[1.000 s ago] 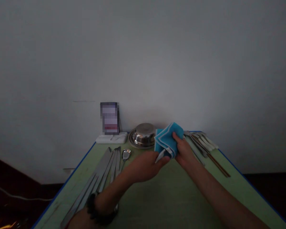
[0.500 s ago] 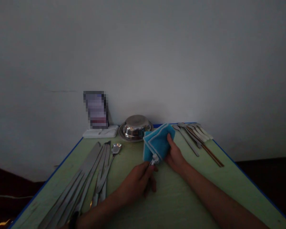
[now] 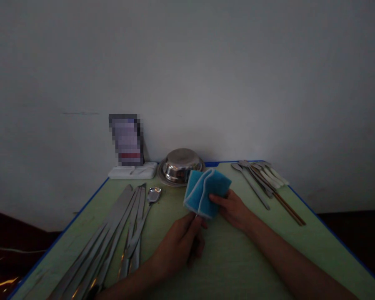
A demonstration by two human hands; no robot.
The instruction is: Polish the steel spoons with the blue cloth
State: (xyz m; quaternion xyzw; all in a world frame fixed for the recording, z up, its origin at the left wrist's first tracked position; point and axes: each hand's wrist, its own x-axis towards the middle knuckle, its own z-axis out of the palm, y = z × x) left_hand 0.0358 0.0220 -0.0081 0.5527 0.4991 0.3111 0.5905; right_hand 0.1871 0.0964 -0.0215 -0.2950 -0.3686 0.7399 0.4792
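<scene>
A folded blue cloth (image 3: 196,192) with pale edging is pinched in my right hand (image 3: 233,208), thumb on its face and fingers behind. My left hand (image 3: 183,237) is closed just below the cloth, on a thin metal utensil (image 3: 196,216). Only a sliver of that utensil shows; the rest is hidden by the cloth and my fingers, so its kind is unclear. Both hands are above the middle of the green table (image 3: 237,258). Behind the cloth, an upturned steel bowl (image 3: 181,164) rests on a metal dish.
Several table knives (image 3: 103,233) lie on the left, beside a spoon (image 3: 154,194) and other metal cutlery. More spoons, white-handled cutlery (image 3: 273,177) and brown chopsticks (image 3: 289,208) lie at the right. A blurred-out phone-like screen (image 3: 126,139) stands on a white base (image 3: 133,171) against the wall.
The cloth has turned and closed around the utensil, covering the metal seen sticking out before. My right thumb has shifted down and left across the cloth. The left hand has barely moved.
</scene>
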